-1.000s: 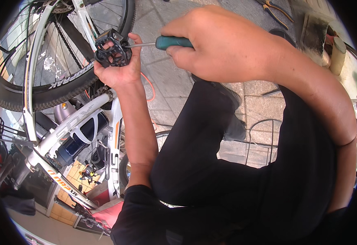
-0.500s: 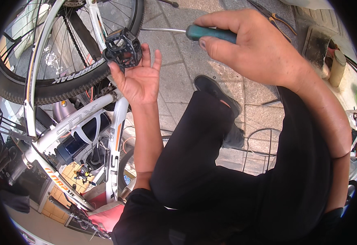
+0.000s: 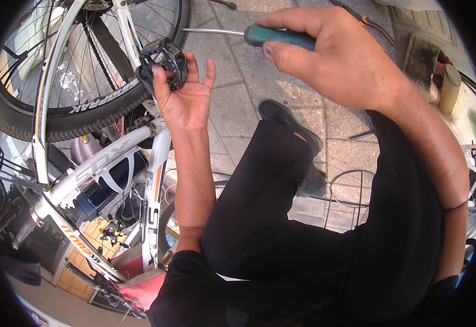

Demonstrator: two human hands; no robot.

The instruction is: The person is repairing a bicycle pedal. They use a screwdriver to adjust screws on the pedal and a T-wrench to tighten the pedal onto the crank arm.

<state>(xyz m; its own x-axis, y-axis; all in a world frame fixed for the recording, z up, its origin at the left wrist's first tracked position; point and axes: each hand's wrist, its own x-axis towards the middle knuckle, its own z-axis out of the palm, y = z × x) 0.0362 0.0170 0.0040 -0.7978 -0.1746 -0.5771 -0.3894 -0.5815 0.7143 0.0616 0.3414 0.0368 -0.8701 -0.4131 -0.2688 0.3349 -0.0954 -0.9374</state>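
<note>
Left thumb: bent over the near face of the black pedal (image 3: 179,70), touching it.
Left fingers: two stand free of the pedal, raised and spread apart; the others are hidden behind it, so I cannot tell whether they close on it.
Left hand (image 3: 188,106): palm up, just below the pedal.
Right fingers: thumb and forefinger pinch the green handle of the screwdriver (image 3: 265,36); the remaining fingers are out of sight under the hand.
Right hand (image 3: 347,65): back upward, well to the right of the pedal.
Screwdriver: nearly level, its bare shaft pointing left, tip near the tyre's edge in this view and apart from the pedal.
Pedal: between the left hand and the tyre (image 3: 80,121); its joint with the bike cannot be made out.
Bike: the white frame (image 3: 74,179) fills the left side, with a dark blue bottle (image 3: 92,197) in a white cage among its tubes.
Legs: black trousers (image 3: 254,201), knee bent, a dark shoe (image 3: 281,121) on the grey and tan paving (image 3: 232,103).
Far right: pliers (image 3: 377,25) with orange and black handles, partly behind the right hand; a tan can (image 3: 451,90) beyond.
Ground: a loop of black cable (image 3: 338,179) right of the shoe.
</note>
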